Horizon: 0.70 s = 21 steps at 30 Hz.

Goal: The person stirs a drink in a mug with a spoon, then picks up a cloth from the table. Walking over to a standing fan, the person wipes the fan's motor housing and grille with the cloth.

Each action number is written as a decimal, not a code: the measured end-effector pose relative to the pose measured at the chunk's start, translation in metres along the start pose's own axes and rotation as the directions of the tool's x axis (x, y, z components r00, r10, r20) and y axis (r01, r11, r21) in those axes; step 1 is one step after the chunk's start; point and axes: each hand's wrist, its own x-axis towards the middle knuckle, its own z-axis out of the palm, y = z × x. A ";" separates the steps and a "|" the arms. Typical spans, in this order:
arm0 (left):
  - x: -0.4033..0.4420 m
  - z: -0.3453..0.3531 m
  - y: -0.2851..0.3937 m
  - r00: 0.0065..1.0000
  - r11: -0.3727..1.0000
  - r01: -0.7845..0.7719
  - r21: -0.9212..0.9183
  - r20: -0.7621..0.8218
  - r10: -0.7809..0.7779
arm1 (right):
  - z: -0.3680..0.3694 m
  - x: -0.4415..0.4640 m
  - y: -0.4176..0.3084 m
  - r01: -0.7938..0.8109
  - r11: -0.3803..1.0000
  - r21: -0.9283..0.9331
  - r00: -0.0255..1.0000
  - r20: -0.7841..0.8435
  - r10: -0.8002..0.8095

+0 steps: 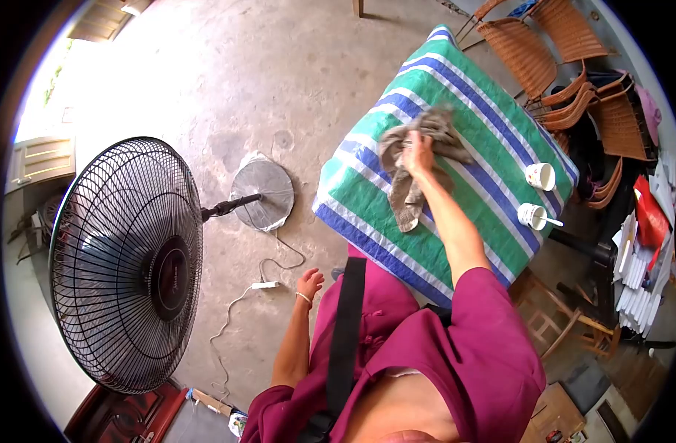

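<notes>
My right hand (418, 153) presses down on a crumpled grey-brown cloth (409, 193) with its fingers closed over it. The cloth lies spread on a table cover (360, 193) striped in green, blue and white, and its far edge is blurred. Beside my leg hangs my left hand (309, 283), off the table, with loosely bent fingers and nothing in it. Two white cups stand near the table's right edge: one cup (539, 176) farther back and another cup (531, 215) with a white handle sticking out.
A large black floor fan (128, 266) stands on the left, its base (263, 193) wrapped in plastic. A power cord with a white socket block (265, 285) runs over the floor. Wicker chairs (519, 55) and stacked papers (637, 251) line the right side.
</notes>
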 end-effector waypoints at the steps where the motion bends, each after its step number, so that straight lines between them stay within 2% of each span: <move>1: 0.006 0.000 -0.002 0.999 0.999 -0.048 -0.001 0.023 0.048 | 0.008 -0.006 -0.014 0.001 1.000 0.000 1.000 0.002 -0.001; 3: 0.005 0.004 0.003 0.987 0.988 -0.153 0.009 0.049 0.152 | 0.022 -0.032 -0.042 0.280 0.959 -0.037 0.953 0.129 -0.273; 4: 0.012 0.002 0.001 0.989 0.993 -0.101 -0.068 0.105 0.108 | 0.024 -0.045 -0.050 0.417 0.908 -0.042 0.894 0.198 -0.401; 7: 0.010 0.012 -0.003 0.995 0.995 -0.096 -0.017 0.021 0.096 | 0.017 -0.095 -0.056 0.618 0.783 0.070 0.695 0.417 -0.586; 8: 0.005 0.010 -0.001 0.977 0.969 -0.211 0.127 0.063 0.204 | 0.013 -0.111 -0.051 0.664 0.740 0.110 0.626 0.459 -0.630; 10: 0.006 0.006 -0.009 0.948 0.915 -0.317 0.249 0.109 0.299 | -0.003 -0.140 -0.036 0.704 0.696 0.145 0.517 0.568 -0.641; 12: 0.014 0.000 -0.029 0.979 0.981 -0.186 -0.050 0.080 0.190 | -0.011 -0.166 -0.004 0.715 0.685 0.141 0.503 0.577 -0.644; 14: -0.002 -0.002 -0.032 0.990 0.987 -0.143 -0.073 0.010 0.144 | -0.030 -0.176 0.028 0.695 0.709 0.122 0.510 0.611 -0.605; 16: -0.020 -0.013 -0.040 0.984 0.983 -0.175 -0.053 -0.020 0.175 | -0.051 -0.187 0.045 0.597 0.801 0.048 0.558 0.692 -0.458; 19: -0.026 -0.034 -0.076 0.989 0.976 -0.144 -0.164 -0.039 0.140 | -0.064 -0.208 0.065 0.392 0.917 -0.065 0.690 0.680 -0.247; 21: -0.033 -0.049 -0.106 0.992 0.985 -0.115 -0.127 -0.070 0.107 | -0.059 -0.224 0.070 0.302 0.946 -0.117 0.762 0.626 -0.166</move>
